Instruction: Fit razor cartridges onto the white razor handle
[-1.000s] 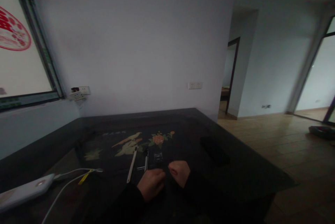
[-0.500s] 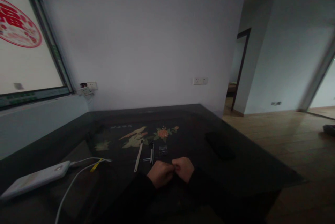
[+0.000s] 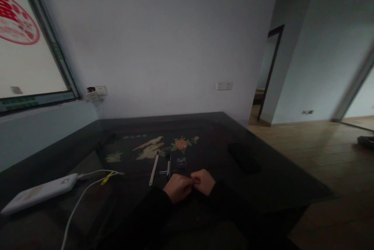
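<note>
My left hand and my right hand meet over the near part of a dark table. Both are closed, fingertips pinched together where they touch. Whatever they hold, if anything, is too small or hidden to make out. Just beyond my left hand lies a dark and silvery slim tool with thin metal pins at its side. Left of it is a long pale flat strip with a hole at its end. A small clear plastic packet rests beyond the hands.
A white power bank with a white cable and a yellow tag lies at the left. On the right side of the table is a black flat object. A wall stands behind the table.
The whole view has shifted slightly, so the table and things on it appear a little higher. The hands stay closed together, with barely any change in their pose.
</note>
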### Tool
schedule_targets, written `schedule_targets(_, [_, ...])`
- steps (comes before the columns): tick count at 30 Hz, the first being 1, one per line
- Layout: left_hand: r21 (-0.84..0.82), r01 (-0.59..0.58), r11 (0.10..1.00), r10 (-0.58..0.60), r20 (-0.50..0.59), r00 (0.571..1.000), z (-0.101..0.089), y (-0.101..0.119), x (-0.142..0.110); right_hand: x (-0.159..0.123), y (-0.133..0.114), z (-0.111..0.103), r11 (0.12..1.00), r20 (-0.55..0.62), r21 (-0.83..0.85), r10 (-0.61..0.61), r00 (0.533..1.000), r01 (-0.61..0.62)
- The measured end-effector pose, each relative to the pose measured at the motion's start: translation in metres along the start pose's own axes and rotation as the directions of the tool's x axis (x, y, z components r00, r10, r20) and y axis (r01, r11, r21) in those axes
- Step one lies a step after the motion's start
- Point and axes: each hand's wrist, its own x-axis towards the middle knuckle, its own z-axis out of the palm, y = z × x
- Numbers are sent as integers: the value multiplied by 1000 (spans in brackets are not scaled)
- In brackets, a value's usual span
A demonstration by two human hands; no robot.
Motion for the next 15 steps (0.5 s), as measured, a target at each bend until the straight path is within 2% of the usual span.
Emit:
schedule_targets(8, [9, 51, 999, -51, 20, 998, -4, 0, -1, -1, 1, -5, 996, 2, -79, 34, 999, -33])
schedule_targets(15, [-22, 81, 996, -81, 23, 996, -8, 2, -1, -4, 9, -24, 962, -148, -192, 165, 975, -192])
